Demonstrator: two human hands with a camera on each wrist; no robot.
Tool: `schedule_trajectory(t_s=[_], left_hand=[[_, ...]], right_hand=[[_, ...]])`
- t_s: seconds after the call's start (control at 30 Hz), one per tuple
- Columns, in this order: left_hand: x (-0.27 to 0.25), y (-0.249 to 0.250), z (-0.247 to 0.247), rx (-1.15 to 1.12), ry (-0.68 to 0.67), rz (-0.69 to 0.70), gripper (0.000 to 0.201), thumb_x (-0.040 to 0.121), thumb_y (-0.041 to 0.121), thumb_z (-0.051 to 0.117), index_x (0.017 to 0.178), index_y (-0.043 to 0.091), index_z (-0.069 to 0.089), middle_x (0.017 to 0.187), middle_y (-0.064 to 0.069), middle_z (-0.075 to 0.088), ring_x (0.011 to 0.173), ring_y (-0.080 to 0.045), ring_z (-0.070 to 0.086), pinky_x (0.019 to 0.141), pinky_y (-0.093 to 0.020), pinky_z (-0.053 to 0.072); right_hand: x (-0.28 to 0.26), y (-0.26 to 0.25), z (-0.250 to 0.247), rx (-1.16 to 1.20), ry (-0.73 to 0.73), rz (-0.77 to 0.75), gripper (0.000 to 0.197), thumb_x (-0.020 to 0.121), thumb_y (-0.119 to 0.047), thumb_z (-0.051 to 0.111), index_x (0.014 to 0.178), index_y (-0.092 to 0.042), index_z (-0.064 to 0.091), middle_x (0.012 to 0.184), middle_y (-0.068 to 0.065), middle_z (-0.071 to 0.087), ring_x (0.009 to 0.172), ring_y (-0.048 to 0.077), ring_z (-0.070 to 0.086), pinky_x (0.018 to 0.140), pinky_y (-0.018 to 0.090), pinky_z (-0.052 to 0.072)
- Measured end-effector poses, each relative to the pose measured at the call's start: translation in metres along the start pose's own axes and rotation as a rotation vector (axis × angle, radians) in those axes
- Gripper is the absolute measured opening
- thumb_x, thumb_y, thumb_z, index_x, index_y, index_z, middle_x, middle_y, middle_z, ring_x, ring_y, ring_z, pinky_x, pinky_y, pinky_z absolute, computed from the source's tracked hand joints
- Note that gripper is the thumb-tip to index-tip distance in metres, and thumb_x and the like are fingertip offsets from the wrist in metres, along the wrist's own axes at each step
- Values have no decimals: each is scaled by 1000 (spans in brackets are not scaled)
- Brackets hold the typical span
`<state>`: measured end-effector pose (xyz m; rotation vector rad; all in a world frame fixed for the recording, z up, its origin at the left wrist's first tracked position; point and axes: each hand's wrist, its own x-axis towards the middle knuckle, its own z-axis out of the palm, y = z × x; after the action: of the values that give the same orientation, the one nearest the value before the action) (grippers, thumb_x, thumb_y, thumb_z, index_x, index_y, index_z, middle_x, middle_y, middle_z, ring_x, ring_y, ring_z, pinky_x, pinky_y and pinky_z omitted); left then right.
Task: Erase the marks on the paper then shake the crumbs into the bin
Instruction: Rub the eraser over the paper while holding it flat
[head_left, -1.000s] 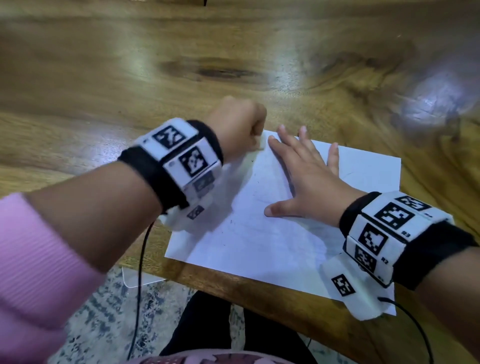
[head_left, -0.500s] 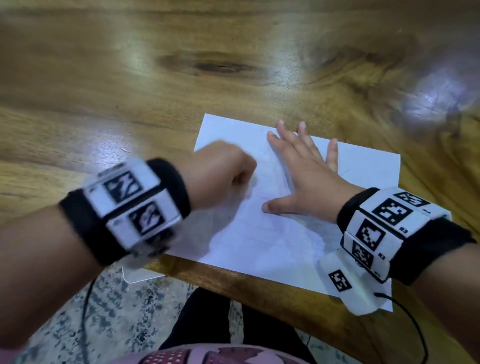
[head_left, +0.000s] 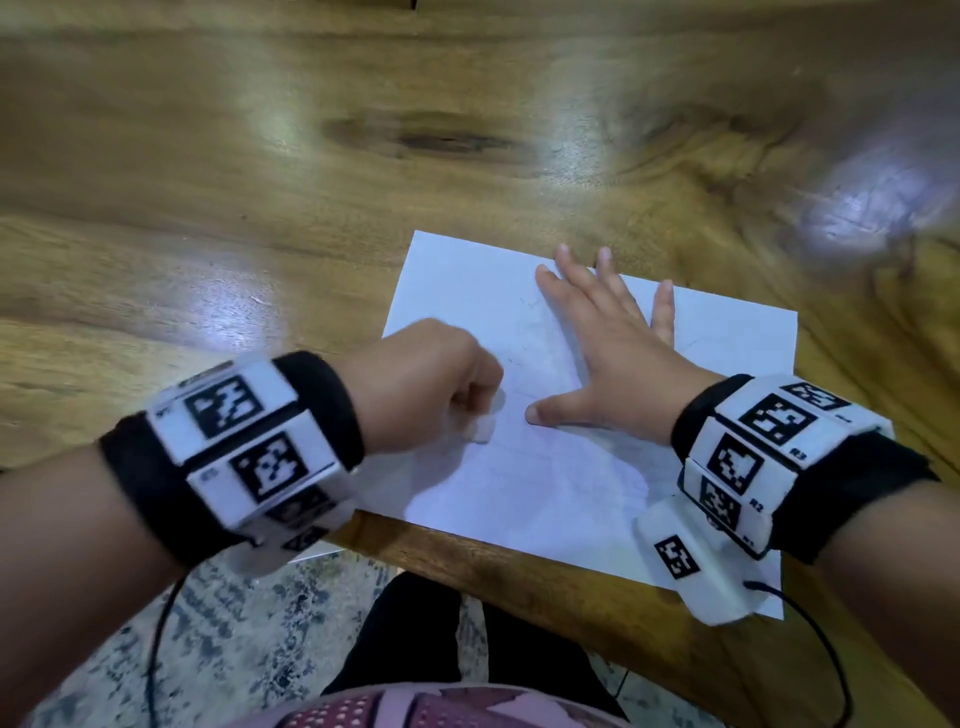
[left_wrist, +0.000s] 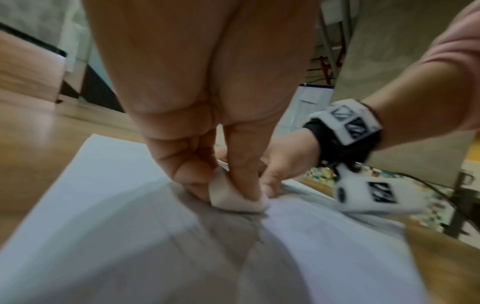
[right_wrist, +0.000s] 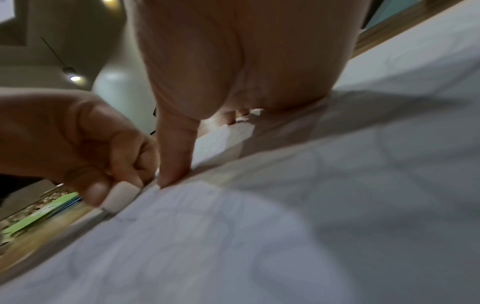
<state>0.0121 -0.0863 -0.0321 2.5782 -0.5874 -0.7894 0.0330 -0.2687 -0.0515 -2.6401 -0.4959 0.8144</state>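
**Eraser down on the sheet, other hand pinning it**

My left hand (head_left: 421, 387) is curled into a loose fist, and between my thumb and fingertips I pinch a small white eraser (head_left: 483, 428). In the left wrist view the eraser (left_wrist: 233, 197) pokes out below my fingertips (left_wrist: 193, 181) and its lower edge touches the paper (left_wrist: 130, 236). It sits close to the thumb of my right hand (left_wrist: 280, 164), but the two are not touching.

My right hand (head_left: 608, 358) lies flat on the sheet of white paper (head_left: 467, 291), palm down, fingers straight and spread, thumb stretched out toward my left hand. It grips nothing; it only presses the sheet. From the right wrist camera I see my thumb tip on the paper (right_wrist: 285, 226), with the eraser (right_wrist: 118, 198) held in my left hand (right_wrist: 78, 139) just beside it.

The paper lies on the wooden table (head_left: 260, 182), near the edge closest to me, turned at a slight angle. Faint pencil lines show on it around my right hand; they are too pale to make out.

Both wrists wear black bands (head_left: 322, 400) with white marker blocks. Below the table edge I see a patterned rug (head_left: 234, 639) and my dark trousers.
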Motion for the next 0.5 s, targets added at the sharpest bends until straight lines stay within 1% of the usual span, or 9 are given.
schedule_trajectory(t_s=[0.07, 0.1, 0.13, 0.17, 0.2, 0.27, 0.37, 0.43, 0.5], left_hand=[[15, 0, -12, 4, 99, -32, 1, 73, 13, 65, 74, 13, 64, 64, 6, 54, 68, -16, 46, 50, -13, 27], [25, 1, -18, 16, 168, -50, 2, 74, 12, 63, 75, 12, 64, 59, 9, 47, 69, -16, 44, 49, -17, 25], [33, 2, -24, 20, 227, -72, 2, 75, 11, 62, 77, 11, 63, 57, 11, 43, 69, -16, 43, 49, -21, 24], [37, 3, -27, 17, 252, -90, 3, 76, 11, 62, 77, 9, 63, 57, 10, 43, 70, -17, 43, 48, -21, 25], [36, 4, -26, 10, 243, -90, 4, 76, 10, 61, 77, 8, 63, 59, 6, 46, 70, -17, 44, 49, -17, 25], [20, 4, -16, -3, 162, -46, 4, 74, 11, 60, 74, 9, 63, 67, 1, 54, 69, -18, 45, 50, -10, 25], [-7, 3, 4, 2, 18, 3, 4, 73, 15, 63, 70, 13, 62, 72, -1, 59, 66, -18, 47, 50, -11, 26], [-3, 2, 1, -11, 49, -25, 2, 74, 12, 63, 73, 14, 64, 72, 2, 57, 68, -16, 47, 52, -12, 27], [11, 2, -8, -13, 163, -63, 5, 74, 10, 63, 77, 13, 65, 71, 3, 53, 70, -16, 45, 51, -25, 26]], right_hand=[[0, 0, 0, -1, -1, -2, 119, 67, -53, 75, 150, -30, -6, 154, -16, -26, 138, 10, -32, 106, 54, -24], [0, -1, 1, 1, 0, -2, 119, 67, -53, 76, 150, -30, -6, 154, -16, -26, 138, 10, -31, 106, 54, -24], [0, -1, 1, 3, 4, -1, 118, 67, -53, 76, 151, -30, -5, 154, -16, -25, 139, 10, -31, 106, 54, -24], [0, 0, 1, 4, 10, -1, 118, 67, -53, 76, 151, -30, -5, 154, -16, -25, 139, 10, -31, 106, 54, -24], [0, -1, 1, 2, 12, -1, 118, 67, -53, 76, 151, -30, -4, 154, -16, -24, 139, 10, -31, 106, 54, -25], [1, -1, 1, -6, 4, -2, 118, 67, -53, 76, 150, -31, -5, 154, -16, -25, 139, 10, -31, 106, 54, -24], [1, -1, 1, -12, -1, 1, 118, 68, -54, 75, 150, -30, -6, 154, -15, -25, 138, 10, -32, 105, 54, -24], [1, -1, 1, -22, 1, 3, 118, 68, -55, 74, 150, -30, -7, 154, -15, -26, 138, 10, -32, 105, 54, -24], [1, -1, 1, -25, 1, 2, 118, 69, -55, 74, 150, -30, -7, 154, -15, -26, 138, 10, -32, 104, 53, -25]])
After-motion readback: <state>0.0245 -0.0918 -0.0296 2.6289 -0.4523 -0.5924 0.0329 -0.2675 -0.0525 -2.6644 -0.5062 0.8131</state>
